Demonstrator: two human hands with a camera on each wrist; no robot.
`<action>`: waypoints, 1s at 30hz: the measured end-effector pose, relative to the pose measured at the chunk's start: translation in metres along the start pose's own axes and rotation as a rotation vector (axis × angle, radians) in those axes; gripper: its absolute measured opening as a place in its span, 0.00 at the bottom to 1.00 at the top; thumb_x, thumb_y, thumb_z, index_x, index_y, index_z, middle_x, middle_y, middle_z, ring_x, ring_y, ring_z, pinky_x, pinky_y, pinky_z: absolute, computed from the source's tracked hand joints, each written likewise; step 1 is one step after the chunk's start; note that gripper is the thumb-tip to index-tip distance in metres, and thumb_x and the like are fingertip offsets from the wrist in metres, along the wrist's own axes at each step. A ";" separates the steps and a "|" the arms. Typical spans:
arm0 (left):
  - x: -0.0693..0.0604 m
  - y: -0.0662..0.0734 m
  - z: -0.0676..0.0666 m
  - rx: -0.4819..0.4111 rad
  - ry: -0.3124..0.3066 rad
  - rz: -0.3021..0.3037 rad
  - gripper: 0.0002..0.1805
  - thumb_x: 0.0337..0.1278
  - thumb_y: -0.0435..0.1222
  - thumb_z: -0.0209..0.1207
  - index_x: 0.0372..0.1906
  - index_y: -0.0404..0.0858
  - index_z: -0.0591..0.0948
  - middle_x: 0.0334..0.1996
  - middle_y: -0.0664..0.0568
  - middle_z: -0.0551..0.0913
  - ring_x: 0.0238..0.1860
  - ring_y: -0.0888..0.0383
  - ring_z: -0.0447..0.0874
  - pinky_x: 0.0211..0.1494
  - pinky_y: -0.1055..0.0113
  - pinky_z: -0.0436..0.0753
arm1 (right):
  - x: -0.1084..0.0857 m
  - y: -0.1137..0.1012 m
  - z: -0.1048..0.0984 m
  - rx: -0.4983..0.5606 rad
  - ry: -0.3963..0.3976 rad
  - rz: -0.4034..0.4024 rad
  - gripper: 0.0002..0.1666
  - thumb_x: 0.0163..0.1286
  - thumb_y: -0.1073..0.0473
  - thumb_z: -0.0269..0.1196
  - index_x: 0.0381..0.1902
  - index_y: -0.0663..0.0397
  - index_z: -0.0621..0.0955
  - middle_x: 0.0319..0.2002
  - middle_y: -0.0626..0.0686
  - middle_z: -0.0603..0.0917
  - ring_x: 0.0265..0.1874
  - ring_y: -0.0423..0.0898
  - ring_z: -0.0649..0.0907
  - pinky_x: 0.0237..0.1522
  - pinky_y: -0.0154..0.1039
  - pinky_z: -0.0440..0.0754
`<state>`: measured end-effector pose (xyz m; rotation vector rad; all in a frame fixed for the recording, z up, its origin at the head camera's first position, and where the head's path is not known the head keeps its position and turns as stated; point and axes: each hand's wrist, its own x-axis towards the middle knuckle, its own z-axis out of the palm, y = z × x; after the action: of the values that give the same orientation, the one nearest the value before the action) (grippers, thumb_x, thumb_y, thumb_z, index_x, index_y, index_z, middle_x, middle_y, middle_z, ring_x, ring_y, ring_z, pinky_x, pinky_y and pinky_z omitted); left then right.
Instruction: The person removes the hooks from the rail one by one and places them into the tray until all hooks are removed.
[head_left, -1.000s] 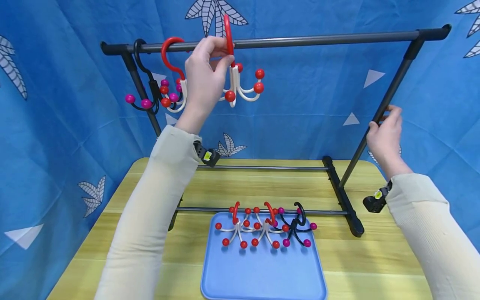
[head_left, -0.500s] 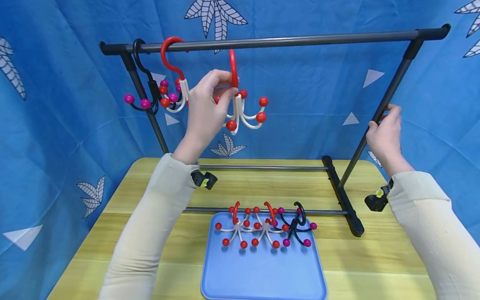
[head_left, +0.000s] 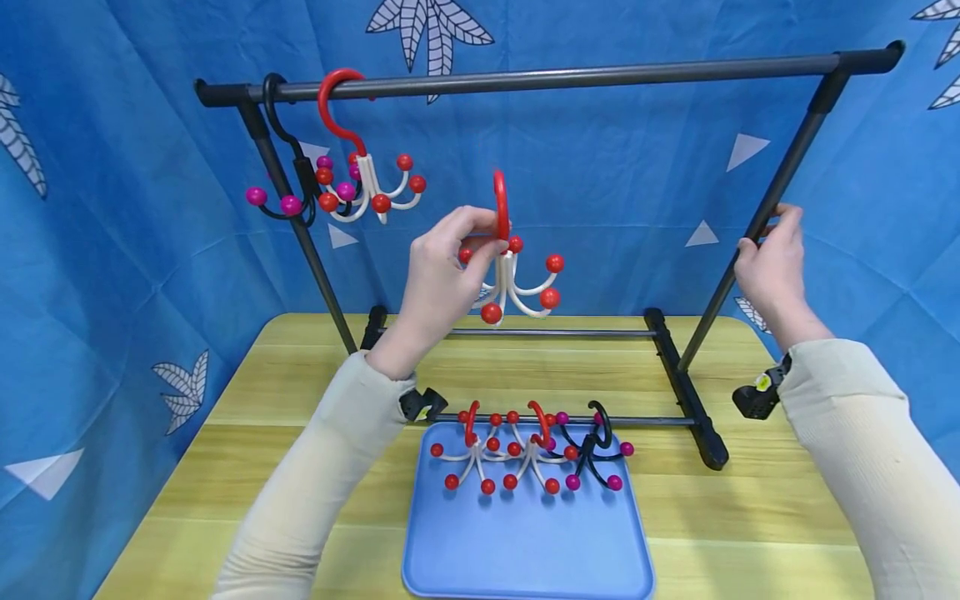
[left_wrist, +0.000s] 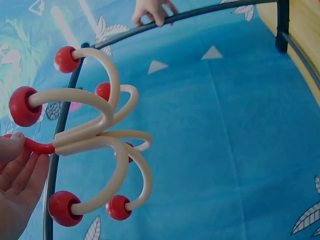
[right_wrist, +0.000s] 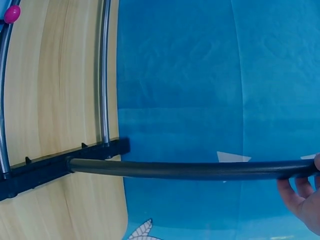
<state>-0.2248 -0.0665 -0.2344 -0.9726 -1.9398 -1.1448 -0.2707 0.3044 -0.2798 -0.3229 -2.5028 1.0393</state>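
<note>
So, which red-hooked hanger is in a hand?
The hanger pinched by the left hand, below the bar; another hangs on the bar, two rest on the tray.

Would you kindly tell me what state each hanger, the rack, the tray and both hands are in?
Left hand: pinching the held hanger.
Right hand: gripping the right post.
Held hanger: upright, off the rail.
Hung red-and-white hanger: over the rail.
Hung black hanger: over the rail.
Left tray hanger: hook upward.
Middle tray hanger: hook upward.
Black tray hanger: hook upward.
Rack: standing.
Tray: flat, holding three hangers.
</note>
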 end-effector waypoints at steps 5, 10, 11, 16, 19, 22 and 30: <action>-0.016 0.004 0.012 -0.004 -0.054 0.015 0.11 0.49 0.27 0.61 0.40 0.31 0.78 0.36 0.45 0.82 0.38 0.57 0.82 0.44 0.73 0.79 | 0.001 0.003 -0.003 0.019 -0.022 0.000 0.30 0.72 0.53 0.37 0.67 0.48 0.42 0.62 0.64 0.56 0.56 0.60 0.65 0.52 0.54 0.69; -0.035 0.006 0.024 0.001 -0.112 0.032 0.10 0.49 0.27 0.61 0.39 0.31 0.78 0.36 0.46 0.82 0.38 0.58 0.82 0.45 0.75 0.78 | 0.000 0.005 -0.006 0.032 -0.015 -0.010 0.29 0.72 0.52 0.39 0.67 0.45 0.44 0.62 0.63 0.57 0.57 0.58 0.67 0.52 0.52 0.70; -0.038 0.006 0.026 0.006 -0.129 0.038 0.10 0.50 0.28 0.61 0.39 0.32 0.78 0.36 0.46 0.82 0.38 0.58 0.82 0.46 0.76 0.78 | 0.000 0.006 -0.005 0.031 -0.011 -0.011 0.29 0.72 0.52 0.40 0.67 0.45 0.45 0.63 0.63 0.58 0.57 0.58 0.67 0.52 0.52 0.70; -0.049 0.009 0.038 0.007 -0.221 0.086 0.09 0.51 0.28 0.61 0.39 0.33 0.78 0.36 0.48 0.81 0.39 0.60 0.81 0.47 0.77 0.77 | -0.001 0.010 -0.006 0.026 -0.008 -0.013 0.31 0.71 0.49 0.42 0.68 0.48 0.51 0.64 0.62 0.61 0.57 0.56 0.69 0.52 0.49 0.72; -0.055 0.014 0.044 -0.012 -0.257 0.103 0.08 0.51 0.28 0.61 0.38 0.33 0.78 0.36 0.49 0.81 0.39 0.60 0.81 0.47 0.78 0.77 | 0.001 0.013 -0.010 0.056 -0.032 0.000 0.31 0.70 0.47 0.45 0.68 0.45 0.54 0.61 0.55 0.64 0.57 0.51 0.71 0.50 0.41 0.74; -0.062 0.019 0.049 -0.040 -0.288 0.109 0.09 0.50 0.28 0.61 0.39 0.33 0.78 0.36 0.49 0.81 0.39 0.60 0.81 0.47 0.79 0.76 | 0.002 0.017 -0.012 0.114 -0.055 0.018 0.32 0.68 0.46 0.47 0.68 0.41 0.55 0.56 0.46 0.65 0.53 0.43 0.73 0.51 0.38 0.74; -0.080 0.033 0.064 -0.110 -0.369 0.130 0.09 0.50 0.29 0.61 0.39 0.34 0.78 0.36 0.49 0.82 0.39 0.62 0.81 0.47 0.83 0.74 | 0.001 0.019 -0.010 0.123 -0.044 0.033 0.34 0.68 0.44 0.47 0.69 0.40 0.53 0.62 0.54 0.63 0.50 0.41 0.75 0.57 0.47 0.72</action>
<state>-0.1680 -0.0180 -0.3121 -1.4317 -2.0739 -1.0628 -0.2661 0.3247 -0.2866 -0.3087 -2.4661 1.2198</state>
